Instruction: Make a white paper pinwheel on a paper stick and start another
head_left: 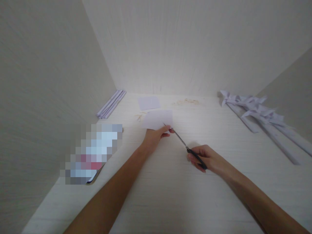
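A pale sheet of paper is pinched at its near right corner by my left hand, thumb on top. My right hand is wrapped round the black handles of a pair of scissors. The scissors point up and to the left, and their tips lie over the paper close to my left thumb. Whether the blades are cutting into the paper I cannot tell. Just behind it, a second pale piece of paper lies flat on the white surface.
Rolled paper sticks lie against the left wall. A phone with a blurred screen rests at the left. Folded paper pinwheels on sticks lie at the right. Small brownish scraps are scattered near the back wall.
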`<action>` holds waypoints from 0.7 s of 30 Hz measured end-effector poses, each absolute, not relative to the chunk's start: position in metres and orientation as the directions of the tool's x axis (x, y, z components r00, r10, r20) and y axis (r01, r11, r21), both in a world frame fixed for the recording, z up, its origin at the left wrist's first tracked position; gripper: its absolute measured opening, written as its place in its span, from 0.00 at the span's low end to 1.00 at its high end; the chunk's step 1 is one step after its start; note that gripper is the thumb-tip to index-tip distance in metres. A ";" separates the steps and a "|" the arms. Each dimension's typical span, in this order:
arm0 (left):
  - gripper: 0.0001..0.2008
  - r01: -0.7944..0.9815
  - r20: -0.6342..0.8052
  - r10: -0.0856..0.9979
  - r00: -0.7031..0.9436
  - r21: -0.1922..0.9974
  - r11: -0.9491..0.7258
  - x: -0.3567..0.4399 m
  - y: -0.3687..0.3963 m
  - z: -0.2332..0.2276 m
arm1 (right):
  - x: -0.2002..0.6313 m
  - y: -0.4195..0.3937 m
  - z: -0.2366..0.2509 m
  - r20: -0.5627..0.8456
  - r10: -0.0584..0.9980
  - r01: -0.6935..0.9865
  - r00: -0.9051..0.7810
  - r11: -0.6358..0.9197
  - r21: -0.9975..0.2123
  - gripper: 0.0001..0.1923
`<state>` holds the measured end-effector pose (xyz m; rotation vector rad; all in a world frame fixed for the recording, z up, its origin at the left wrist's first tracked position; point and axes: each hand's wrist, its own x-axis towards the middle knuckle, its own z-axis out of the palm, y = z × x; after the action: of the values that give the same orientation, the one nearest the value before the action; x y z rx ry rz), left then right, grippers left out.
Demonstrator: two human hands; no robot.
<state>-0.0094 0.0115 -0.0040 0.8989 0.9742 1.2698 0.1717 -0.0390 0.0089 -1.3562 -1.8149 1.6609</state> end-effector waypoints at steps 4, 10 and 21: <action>0.03 -0.340 -0.062 0.998 0.007 0.939 0.060 -0.007 0.009 -0.003 | 0.171 -0.039 0.010 -0.329 0.790 0.395 -0.517 -0.121 -0.911 0.21; 0.03 -0.353 -0.046 0.997 -0.058 0.935 0.022 -0.002 0.005 -0.002 | 0.169 -0.039 0.012 -0.325 0.793 0.373 -0.515 -0.134 -0.918 0.22; 0.04 -0.358 -0.066 0.992 -0.104 0.933 0.025 0.001 0.004 -0.002 | 0.168 -0.039 0.010 -0.340 0.796 0.381 -0.500 -0.150 -0.912 0.21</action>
<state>0.0008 0.0042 -0.0021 0.8468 1.0360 1.4082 0.1681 -0.0388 0.0100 -1.3284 -1.7806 1.6906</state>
